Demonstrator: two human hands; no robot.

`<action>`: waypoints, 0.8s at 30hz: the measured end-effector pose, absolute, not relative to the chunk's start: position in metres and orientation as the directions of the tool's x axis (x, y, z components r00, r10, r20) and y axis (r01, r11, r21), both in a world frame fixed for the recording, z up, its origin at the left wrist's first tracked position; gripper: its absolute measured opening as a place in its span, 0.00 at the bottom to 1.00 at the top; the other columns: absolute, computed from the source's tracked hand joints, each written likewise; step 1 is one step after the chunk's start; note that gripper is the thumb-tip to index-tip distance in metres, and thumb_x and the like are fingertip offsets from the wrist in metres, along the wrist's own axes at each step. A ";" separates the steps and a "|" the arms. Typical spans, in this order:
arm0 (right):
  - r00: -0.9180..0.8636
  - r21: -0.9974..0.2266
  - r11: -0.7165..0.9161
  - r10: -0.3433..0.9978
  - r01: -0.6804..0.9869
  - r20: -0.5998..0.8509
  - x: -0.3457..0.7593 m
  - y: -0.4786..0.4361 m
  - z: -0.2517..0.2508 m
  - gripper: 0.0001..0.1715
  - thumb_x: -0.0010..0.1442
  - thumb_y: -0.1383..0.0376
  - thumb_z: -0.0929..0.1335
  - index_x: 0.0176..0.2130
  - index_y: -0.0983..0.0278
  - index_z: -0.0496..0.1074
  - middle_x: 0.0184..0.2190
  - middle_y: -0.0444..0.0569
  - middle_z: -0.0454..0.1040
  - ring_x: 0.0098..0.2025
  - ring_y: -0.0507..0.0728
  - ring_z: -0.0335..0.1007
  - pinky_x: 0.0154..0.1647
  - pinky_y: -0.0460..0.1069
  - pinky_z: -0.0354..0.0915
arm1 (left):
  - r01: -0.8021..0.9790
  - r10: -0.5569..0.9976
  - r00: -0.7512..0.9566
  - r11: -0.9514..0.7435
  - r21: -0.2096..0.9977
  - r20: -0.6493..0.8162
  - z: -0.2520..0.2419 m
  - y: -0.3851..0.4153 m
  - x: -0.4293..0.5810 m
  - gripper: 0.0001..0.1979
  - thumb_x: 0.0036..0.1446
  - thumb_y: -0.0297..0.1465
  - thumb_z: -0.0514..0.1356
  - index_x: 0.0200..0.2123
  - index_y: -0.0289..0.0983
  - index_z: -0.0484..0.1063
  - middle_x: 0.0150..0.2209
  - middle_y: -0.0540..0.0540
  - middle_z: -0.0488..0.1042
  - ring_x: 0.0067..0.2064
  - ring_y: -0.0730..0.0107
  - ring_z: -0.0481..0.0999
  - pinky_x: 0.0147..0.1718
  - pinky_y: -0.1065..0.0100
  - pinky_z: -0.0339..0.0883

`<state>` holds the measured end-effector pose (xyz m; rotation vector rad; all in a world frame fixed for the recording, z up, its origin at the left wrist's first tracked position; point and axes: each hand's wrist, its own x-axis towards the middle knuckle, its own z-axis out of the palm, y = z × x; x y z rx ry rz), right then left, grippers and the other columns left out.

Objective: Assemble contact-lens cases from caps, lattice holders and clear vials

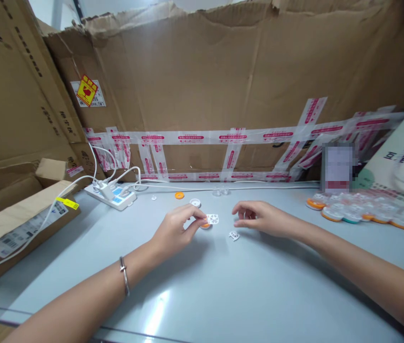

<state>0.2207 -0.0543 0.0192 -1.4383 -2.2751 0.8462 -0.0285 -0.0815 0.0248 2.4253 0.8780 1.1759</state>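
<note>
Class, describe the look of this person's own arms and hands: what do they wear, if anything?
The left hand and right hand are both ungloved. No sleeve shows on the visible parts of the left arm or right arm. Near the left wrist sits a slim, silver-coloured bracelet with a small raised detail; the right wrist shows no jewellery.

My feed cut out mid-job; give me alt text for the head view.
A person's left hand pinches a small white cut-out piece above a pale table, while the open, empty right hand is near a second white piece. Beyond stands a large cardboard box, with a power strip at picture left and clear-topped discs clustered at right.
</note>
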 end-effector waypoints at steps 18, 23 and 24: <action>-0.619 -0.604 0.511 0.784 0.611 0.038 0.209 -0.063 0.011 0.09 0.51 0.65 0.66 0.35 0.64 0.71 0.33 0.48 0.72 0.35 0.54 0.66 0.38 0.50 0.63 | 0.402 0.660 0.437 -0.751 0.523 0.612 0.026 -0.083 -0.028 0.02 0.55 0.26 0.59 0.31 0.35 0.71 0.29 0.47 0.76 0.32 0.71 0.74 0.33 0.69 0.67; -0.419 -0.738 0.402 0.891 0.542 0.177 0.202 -0.071 0.025 0.15 0.51 0.57 0.68 0.37 0.63 0.71 0.34 0.49 0.74 0.37 0.56 0.69 0.40 0.51 0.66 | 0.408 0.680 0.430 -0.733 0.545 0.593 0.026 -0.084 -0.027 0.02 0.55 0.26 0.59 0.31 0.35 0.72 0.29 0.47 0.76 0.31 0.71 0.74 0.33 0.69 0.67; -0.354 -0.764 0.393 0.907 0.511 0.230 0.200 -0.073 0.029 0.16 0.51 0.55 0.69 0.37 0.63 0.72 0.34 0.49 0.75 0.37 0.56 0.70 0.40 0.52 0.66 | 0.407 0.690 0.427 -0.724 0.558 0.584 0.027 -0.084 -0.027 0.02 0.55 0.26 0.59 0.30 0.35 0.72 0.29 0.47 0.76 0.31 0.71 0.74 0.33 0.69 0.67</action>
